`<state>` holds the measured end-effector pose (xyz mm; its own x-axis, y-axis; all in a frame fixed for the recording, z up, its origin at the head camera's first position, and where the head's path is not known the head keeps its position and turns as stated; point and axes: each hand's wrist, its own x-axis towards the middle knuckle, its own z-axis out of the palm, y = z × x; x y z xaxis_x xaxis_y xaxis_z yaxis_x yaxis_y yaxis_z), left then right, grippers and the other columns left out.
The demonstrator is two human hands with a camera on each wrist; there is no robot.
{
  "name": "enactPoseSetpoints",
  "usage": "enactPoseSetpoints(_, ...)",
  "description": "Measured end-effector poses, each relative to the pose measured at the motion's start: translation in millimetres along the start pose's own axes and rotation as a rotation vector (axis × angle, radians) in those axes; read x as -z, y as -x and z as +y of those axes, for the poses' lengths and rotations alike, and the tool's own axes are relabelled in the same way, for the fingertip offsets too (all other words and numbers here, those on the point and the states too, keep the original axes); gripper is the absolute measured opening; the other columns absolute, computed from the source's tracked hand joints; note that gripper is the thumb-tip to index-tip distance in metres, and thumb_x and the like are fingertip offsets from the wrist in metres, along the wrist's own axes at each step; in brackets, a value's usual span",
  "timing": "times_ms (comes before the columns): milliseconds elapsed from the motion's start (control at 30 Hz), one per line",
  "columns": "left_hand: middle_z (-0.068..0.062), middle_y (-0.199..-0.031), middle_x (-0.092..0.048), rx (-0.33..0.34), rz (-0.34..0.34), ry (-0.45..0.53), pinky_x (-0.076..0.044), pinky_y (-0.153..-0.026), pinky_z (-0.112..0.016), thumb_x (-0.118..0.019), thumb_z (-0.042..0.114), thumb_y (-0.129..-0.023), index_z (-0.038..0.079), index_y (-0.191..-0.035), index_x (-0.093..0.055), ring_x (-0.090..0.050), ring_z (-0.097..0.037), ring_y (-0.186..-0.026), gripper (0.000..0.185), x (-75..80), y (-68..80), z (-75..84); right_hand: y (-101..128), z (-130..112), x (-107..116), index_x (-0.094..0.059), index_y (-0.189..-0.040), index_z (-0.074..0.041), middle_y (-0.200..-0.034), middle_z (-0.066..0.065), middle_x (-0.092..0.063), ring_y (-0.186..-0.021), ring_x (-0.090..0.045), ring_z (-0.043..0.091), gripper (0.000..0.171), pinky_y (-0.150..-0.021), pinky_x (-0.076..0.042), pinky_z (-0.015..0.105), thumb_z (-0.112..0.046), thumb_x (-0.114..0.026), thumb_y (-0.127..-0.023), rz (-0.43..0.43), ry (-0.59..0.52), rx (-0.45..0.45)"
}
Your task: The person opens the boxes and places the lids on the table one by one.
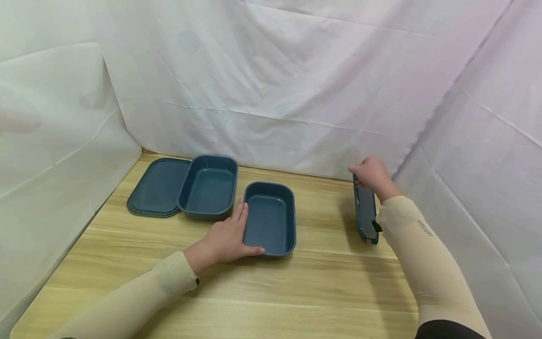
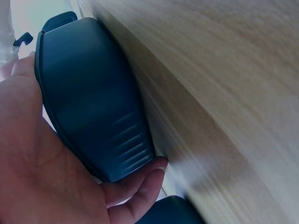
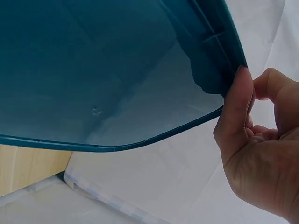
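Note:
On the table stands a dark teal rectangular food container, its top uncovered. My left hand lies against its near left corner, fingers extended along the left wall and thumb along the near rim. In the left wrist view the container's outer wall shows ridges near the fingertips. Over at the right, my right hand pinches the far corner of a teal lid, tilted up almost on edge. The right wrist view shows the thumb and fingers gripping the lid's corner.
A second uncovered teal container stands to the left, close beside the first. Another teal lid lies at its left side. White cloth walls border the wooden table at the back and sides.

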<state>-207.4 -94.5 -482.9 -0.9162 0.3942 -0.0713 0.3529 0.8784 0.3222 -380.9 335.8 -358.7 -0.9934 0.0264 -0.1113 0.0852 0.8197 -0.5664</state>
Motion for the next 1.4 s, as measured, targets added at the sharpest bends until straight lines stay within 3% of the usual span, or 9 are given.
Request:
enactPoseSetpoints(167, -0.022, -0.183, 0.000, 0.005, 0.002, 0.008, -0.048, -0.054, -0.032, -0.067, 0.093, -0.084, -0.003, -0.175, -0.012, -0.065, -0.039, -0.136, 0.144, 0.9, 0.9, -0.4, -11, 4, -1, -0.056, -0.067, -0.010, -0.060, 0.006, -0.065, -0.059, -0.071, 0.020, 0.046, -0.064, -0.061, 0.034, -0.028, -0.065, -0.108, 0.014, 0.028, -0.004)
enactPoseSetpoints(400, -0.022, -0.183, 0.001, -0.001, 0.001, 0.002, -0.049, -0.056, -0.032, -0.066, 0.095, -0.083, -0.003, -0.175, -0.012, -0.065, -0.038, -0.138, 0.145, 2.0, 1.8, -0.4, -22, 12, 0, -0.063, -0.091, 0.002, -0.068, 0.006, -0.063, -0.060, -0.070, 0.017, 0.032, -0.062, -0.063, 0.032, -0.025, -0.067, -0.109, 0.014, -0.073, -0.074)
enactPoseSetpoints(767, -0.022, -0.183, 0.002, 0.002, -0.011, 0.000, -0.054, -0.062, -0.035, -0.067, 0.093, -0.084, -0.003, -0.175, -0.011, -0.060, -0.038, -0.143, 0.143, 3.0, 2.9, 0.4, -31, 22, -6, -0.065, -0.095, 0.006, -0.070, 0.009, -0.066, -0.062, -0.071, 0.017, 0.032, -0.062, -0.063, 0.032, -0.024, -0.067, -0.108, 0.016, -0.068, -0.081)
enactPoseSetpoints(1067, -0.022, -0.183, 0.002, -0.001, -0.009, -0.004, -0.054, -0.061, -0.035, -0.066, 0.094, -0.084, -0.003, -0.175, -0.011, -0.059, -0.039, -0.144, 0.144, 2.4, 2.0, -0.8, -38, 24, -18, -0.064, -0.082, 0.000, -0.063, 0.007, -0.065, -0.059, -0.071, 0.017, 0.035, -0.060, -0.058, 0.029, -0.024, -0.067, -0.108, 0.044, -0.013, -0.075)
enactPoseSetpoints(1400, -0.021, -0.183, 0.004, -0.001, -0.023, -0.011, -0.054, -0.062, -0.034, -0.063, 0.097, -0.083, -0.002, -0.175, -0.010, -0.058, -0.037, -0.146, 0.145, 2.6, 1.3, -1.9, -36, 24, -39, -0.064, -0.078, -0.005, -0.066, 0.006, -0.068, -0.056, -0.070, 0.017, 0.033, -0.058, -0.056, 0.030, -0.022, -0.068, -0.106, 0.146, -0.023, -0.062)
